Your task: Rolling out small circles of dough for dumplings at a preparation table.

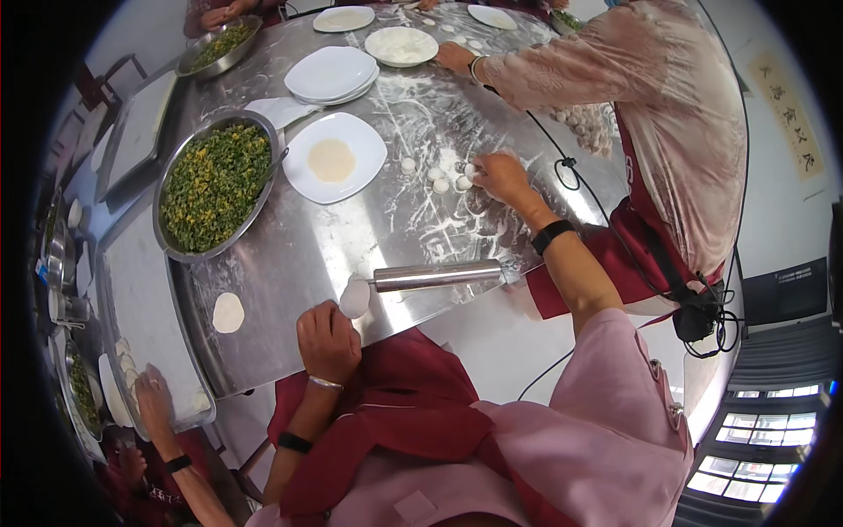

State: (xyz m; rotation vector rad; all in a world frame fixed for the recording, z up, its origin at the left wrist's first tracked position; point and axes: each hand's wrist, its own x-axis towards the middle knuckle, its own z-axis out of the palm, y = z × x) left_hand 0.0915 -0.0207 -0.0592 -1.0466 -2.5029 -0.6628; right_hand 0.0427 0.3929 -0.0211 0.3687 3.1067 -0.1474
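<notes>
My right hand (504, 179) reaches over the floured steel table (342, 244), its fingertips closed on a small dough piece (470, 170). Beside those fingers lie several more small dough pieces (440, 186). Near the table's front edge, my left hand (329, 342) is curled, its fingers against a white rounded piece that looks like dough (355, 299); whether it grips this piece is hidden. That piece overlaps the left end of a steel rolling pin (438, 275). A flat dough wrapper (228, 313) lies to the left, and another wrapper (331, 160) is on a white plate (373, 141).
A steel bowl of chopped green and yellow filling (217, 188) stands left. Stacked plates (332, 71) are farther back. A co-worker's hand (155, 402) is over a tray (141, 263); another person's hand (454, 58) touches a floured plate (402, 46). A black cable (596, 204) hangs right.
</notes>
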